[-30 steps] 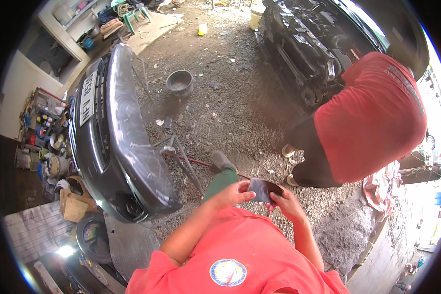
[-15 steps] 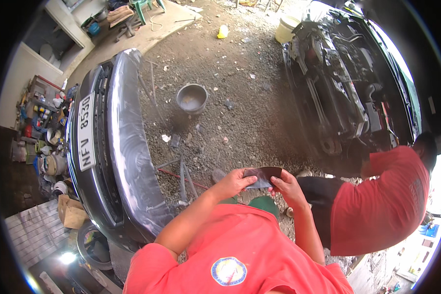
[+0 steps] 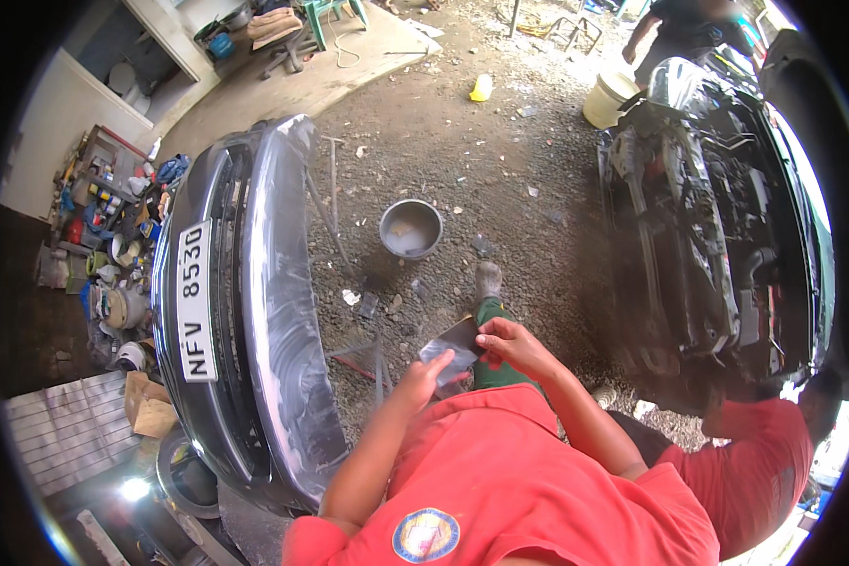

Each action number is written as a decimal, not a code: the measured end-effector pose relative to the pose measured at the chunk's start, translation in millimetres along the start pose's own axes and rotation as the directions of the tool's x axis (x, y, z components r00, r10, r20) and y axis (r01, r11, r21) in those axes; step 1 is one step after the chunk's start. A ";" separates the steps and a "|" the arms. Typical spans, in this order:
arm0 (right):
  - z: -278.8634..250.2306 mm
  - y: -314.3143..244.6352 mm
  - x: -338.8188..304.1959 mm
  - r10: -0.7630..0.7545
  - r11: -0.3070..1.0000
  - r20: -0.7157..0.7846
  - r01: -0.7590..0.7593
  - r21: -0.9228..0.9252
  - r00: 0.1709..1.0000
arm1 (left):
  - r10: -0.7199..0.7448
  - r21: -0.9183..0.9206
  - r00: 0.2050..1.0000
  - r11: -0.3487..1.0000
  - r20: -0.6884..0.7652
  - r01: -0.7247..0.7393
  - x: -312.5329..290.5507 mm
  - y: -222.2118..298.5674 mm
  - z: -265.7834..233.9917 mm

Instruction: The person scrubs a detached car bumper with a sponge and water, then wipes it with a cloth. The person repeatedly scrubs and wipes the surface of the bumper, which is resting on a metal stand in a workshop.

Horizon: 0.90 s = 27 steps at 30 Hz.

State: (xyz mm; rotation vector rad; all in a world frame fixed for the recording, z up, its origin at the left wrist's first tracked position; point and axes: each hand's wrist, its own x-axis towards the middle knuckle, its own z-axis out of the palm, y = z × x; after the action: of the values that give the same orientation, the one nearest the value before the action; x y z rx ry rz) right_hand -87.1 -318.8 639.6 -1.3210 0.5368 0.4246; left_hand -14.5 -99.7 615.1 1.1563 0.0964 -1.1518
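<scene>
A dark piece of sandpaper (image 3: pixel 455 340), greyish and shiny on part of its face, is held tilted in front of my body. My left hand (image 3: pixel 423 379) pinches its lower left part, thumb on top. My right hand (image 3: pixel 511 343) grips its upper right corner between thumb and fingers. To the left stands a dark car bumper (image 3: pixel 288 330) with a licence plate, its upper face dull and streaked with whitish smears. A round grey basin (image 3: pixel 411 229) with some cloudy liquid sits on the gravel beyond my hands.
At right, a car with its front end stripped (image 3: pixel 698 236) is exposed; a co-worker in red (image 3: pixel 750 462) bends beside it. Another person (image 3: pixel 693 33) stands behind it near a pale bucket (image 3: pixel 610 97). Metal stand legs (image 3: pixel 379 368) rise near the bumper. Clutter (image 3: pixel 113 245) lines the left wall.
The sandpaper has gone from level between both hands to tilted, my left hand now lower. My view has shifted, and one green-trousered leg now reaches forward. A person has appeared at the far right.
</scene>
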 end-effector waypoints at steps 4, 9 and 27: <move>-25.2 -15.4 95.7 0.026 0.999 0.027 -0.025 -0.020 0.999 | 0.068 -0.148 0.984 0.985 -0.164 -0.092 53.4 37.5 -38.9; -58.1 -16.9 229.8 0.228 0.959 0.102 -0.242 0.150 0.968 | 0.015 -0.129 0.947 0.990 -0.321 -0.059 148.4 76.6 -81.2; -97.4 202.6 520.4 0.660 0.700 -0.057 -0.585 0.410 0.749 | -0.154 0.911 0.931 0.205 -0.332 0.359 696.2 -95.3 -386.1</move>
State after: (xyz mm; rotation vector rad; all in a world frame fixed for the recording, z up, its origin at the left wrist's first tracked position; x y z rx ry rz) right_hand 202.8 -378.1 156.0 -0.7810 1.1999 0.7163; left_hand 422.2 -262.9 -37.3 2.4772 -0.3962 -1.4357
